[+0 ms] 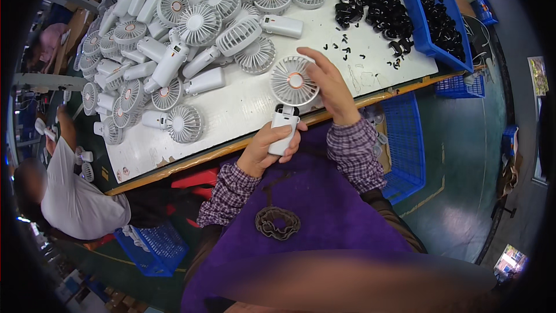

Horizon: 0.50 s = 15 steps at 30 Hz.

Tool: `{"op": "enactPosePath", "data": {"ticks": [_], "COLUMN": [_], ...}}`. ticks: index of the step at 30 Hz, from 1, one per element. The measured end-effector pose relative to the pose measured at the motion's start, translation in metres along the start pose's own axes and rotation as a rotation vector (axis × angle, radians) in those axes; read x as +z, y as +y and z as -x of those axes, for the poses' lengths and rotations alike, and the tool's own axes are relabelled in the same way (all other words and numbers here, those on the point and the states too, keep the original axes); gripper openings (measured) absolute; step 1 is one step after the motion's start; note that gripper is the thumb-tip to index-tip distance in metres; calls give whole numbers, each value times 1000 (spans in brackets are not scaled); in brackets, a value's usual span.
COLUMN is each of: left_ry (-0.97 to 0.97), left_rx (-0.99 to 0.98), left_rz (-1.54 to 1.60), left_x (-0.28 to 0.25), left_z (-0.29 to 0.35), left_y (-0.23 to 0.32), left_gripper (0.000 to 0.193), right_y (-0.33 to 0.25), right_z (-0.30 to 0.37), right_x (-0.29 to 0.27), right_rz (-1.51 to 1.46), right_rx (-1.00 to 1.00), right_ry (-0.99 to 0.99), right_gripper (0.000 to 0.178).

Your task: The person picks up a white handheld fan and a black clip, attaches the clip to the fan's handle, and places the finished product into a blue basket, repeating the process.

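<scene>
A white handheld fan (pixel 295 80) is between my two hands, over the table's near edge. Its round grille has an orange-ringed centre, and a black piece (pixel 288 108) shows where the head meets the handle. My left hand (pixel 267 146) is wrapped round the white handle (pixel 284 131). My right hand (pixel 331 88) holds the right side of the grille, thumb and fingers at its rim. Beyond my left hand, many similar white fans (pixel 200 23) lie piled on the table.
Small black parts (pixel 370 3) lie heaped on the white tabletop (pixel 231 101), with tiny black bits scattered nearby. A blue tray (pixel 425 29) of black parts stands at the far right. Below the edge is a blue basket (pixel 405 150). A co-worker (pixel 87 194) sits at left, near another blue basket (pixel 159 249).
</scene>
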<state>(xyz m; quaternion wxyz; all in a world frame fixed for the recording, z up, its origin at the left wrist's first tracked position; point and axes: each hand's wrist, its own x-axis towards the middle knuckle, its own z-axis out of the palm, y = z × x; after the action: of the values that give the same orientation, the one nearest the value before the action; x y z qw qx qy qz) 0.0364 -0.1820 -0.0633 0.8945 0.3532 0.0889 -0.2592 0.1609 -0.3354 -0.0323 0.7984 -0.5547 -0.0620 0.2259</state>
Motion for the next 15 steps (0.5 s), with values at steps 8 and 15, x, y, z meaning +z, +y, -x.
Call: {"op": "enactPosePath", "data": {"ticks": [8,15], "left_ry": [-348,-114], "left_rx": [-77,-80], "left_rz": [349,359], "left_x": [-1,51], "left_z": [-3,12], "left_y": [-15,7], "left_gripper": [45,40], "right_y": [34,18], "right_z": [60,77], "right_x": [20,25], "right_rz": [-524,-659], "right_rx": [211,112], "right_ry": [-227,-233], "right_gripper": [56,54]}}
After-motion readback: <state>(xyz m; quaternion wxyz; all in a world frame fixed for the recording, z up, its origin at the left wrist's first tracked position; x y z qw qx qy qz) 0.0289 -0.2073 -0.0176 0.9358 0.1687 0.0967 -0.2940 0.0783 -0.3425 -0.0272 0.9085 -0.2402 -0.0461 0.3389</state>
